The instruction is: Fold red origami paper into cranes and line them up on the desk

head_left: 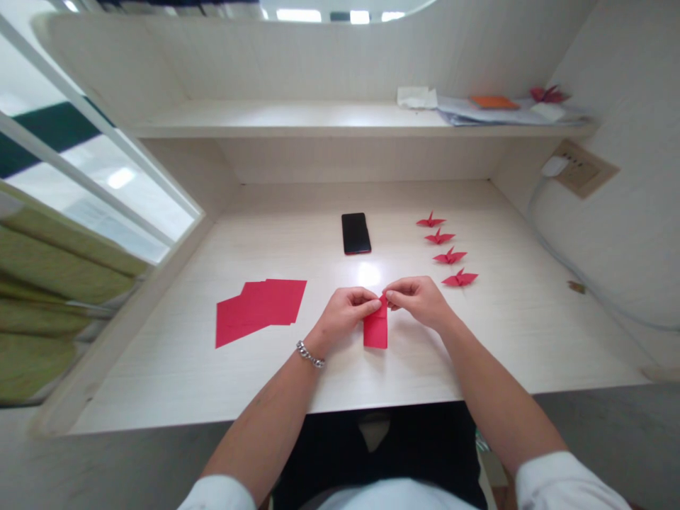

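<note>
A folded red paper strip (375, 329) lies on the pale wooden desk (478, 354) in front of me. My left hand (345, 312) pinches its top edge from the left, fingers closed on the paper. My right hand (419, 297) pinches the same top edge from the right. Both hands meet at the paper's upper end, and a bracelet (310, 354) circles my left wrist.
A stack of flat red paper sheets (258, 308) lies to the left. Several folded red paper cranes (449, 256) sit in a row at the right. A black phone (355, 233) lies beyond my hands. The upper shelf holds papers (489, 110); a wall socket (581, 168) is right.
</note>
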The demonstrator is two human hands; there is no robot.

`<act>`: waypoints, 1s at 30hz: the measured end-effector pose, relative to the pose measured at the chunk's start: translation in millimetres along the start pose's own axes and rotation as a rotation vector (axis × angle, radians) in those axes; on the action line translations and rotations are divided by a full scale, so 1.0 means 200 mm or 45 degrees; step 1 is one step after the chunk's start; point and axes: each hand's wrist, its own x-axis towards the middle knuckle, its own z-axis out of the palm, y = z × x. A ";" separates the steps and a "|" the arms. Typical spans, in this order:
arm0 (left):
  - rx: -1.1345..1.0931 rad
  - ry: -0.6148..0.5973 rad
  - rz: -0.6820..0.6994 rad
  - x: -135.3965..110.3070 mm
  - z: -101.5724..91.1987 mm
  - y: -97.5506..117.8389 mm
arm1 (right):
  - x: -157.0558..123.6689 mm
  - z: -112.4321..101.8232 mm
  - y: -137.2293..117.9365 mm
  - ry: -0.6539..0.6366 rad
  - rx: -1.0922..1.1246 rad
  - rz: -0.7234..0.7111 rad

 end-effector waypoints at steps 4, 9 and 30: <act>0.025 -0.013 -0.008 0.00 0.00 0.01 | -0.01 -0.01 -0.01 0.002 -0.123 -0.054; 0.029 -0.022 -0.020 0.00 0.00 0.01 | -0.01 -0.01 -0.03 -0.005 -0.215 -0.116; -0.130 0.229 -0.062 0.02 0.00 -0.02 | 0.01 0.06 0.04 -0.039 -0.024 0.063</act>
